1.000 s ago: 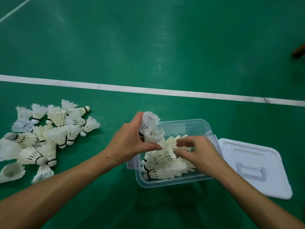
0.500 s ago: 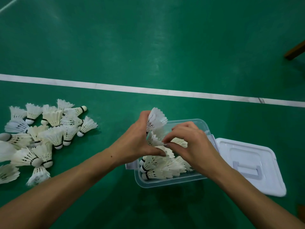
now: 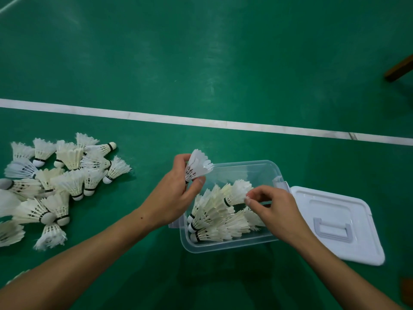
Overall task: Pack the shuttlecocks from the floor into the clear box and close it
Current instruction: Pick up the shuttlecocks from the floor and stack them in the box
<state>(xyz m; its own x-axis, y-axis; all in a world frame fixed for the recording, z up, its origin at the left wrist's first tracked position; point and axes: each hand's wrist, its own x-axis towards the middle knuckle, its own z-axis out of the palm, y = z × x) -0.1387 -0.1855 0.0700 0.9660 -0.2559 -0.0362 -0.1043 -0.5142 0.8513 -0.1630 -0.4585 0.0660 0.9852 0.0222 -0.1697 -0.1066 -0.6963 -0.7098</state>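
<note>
Left hand gripped one white feathered shuttlecock between thumb and curled fingers, skirt fanned up and to the right, held just above the near-left corner of the clear rectangular plastic box. The cork end was hidden inside the grip.

Right hand hovered over the right half of the box — thumb and forefinger pinched the feather edge of a second white shuttlecock, which lay tilted on top of the pile inside, its black-banded base pointing left.

Box sat open on the green court floor. Packed shuttlecocks lay in it on their sides, cork bases toward the left wall, feathers toward the right (exact count could not be read; they overlapped).

White flat plastic lid with its grey handle lay on the floor just beside the box's right side, touching or nearly touching the rim.

Loose heap of white shuttlecocks remained on the floor well to the left of the box — some cream-tinted, several stacked over one another. A white painted court line ran across the floor beyond both.
</note>
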